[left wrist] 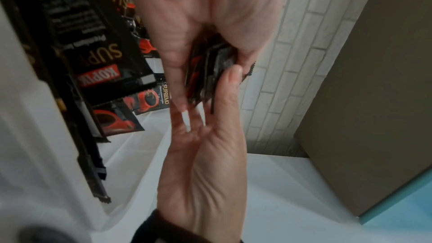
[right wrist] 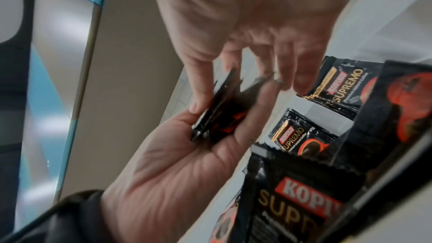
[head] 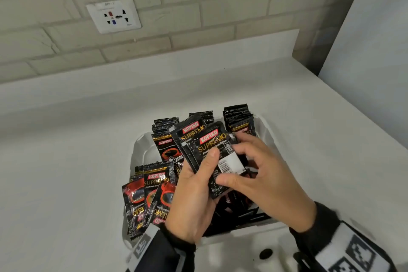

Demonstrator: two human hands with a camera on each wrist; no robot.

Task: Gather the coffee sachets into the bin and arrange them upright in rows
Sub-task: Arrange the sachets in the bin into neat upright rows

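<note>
- Left hand (head: 194, 192): over the bin's near half, thumb on the printed front, fingers curled behind a small fanned stack of sachets; it grips that stack.
- Right hand (head: 262, 181): beside the left, thumb and fingertips pinching the right edge of the same stack; its other fingers are loosely bent.
- Held stack (head: 209, 152): several black Kopiko Supremo coffee sachets, upright and tilted slightly left, above the bin's middle. The wrist views show them edge-on between both hands (left wrist: 205, 73) (right wrist: 217, 117); exact count cannot be told.
- Bin (head: 141, 146): white, open-topped, on the white bench (head: 66, 161), near its front edge.
- Standing sachets, back left (head: 164, 137): a row upright in the bin, fronts toward the camera.
- Standing sachets, back right (head: 239, 120): a tighter upright row at the bin's far right corner.
- Leaning sachets, front left (head: 145, 196): a loose bunch at the near left wall, some upside down, tops tipping over the rim.
- Bin floor under the hands: dark sachets lying flat, partly hidden.
- Wall socket (head: 113, 15): white plate on the brick wall behind the bench.
- Sleeves (head: 326, 227): dark, with marker bands at the wrists.
</note>
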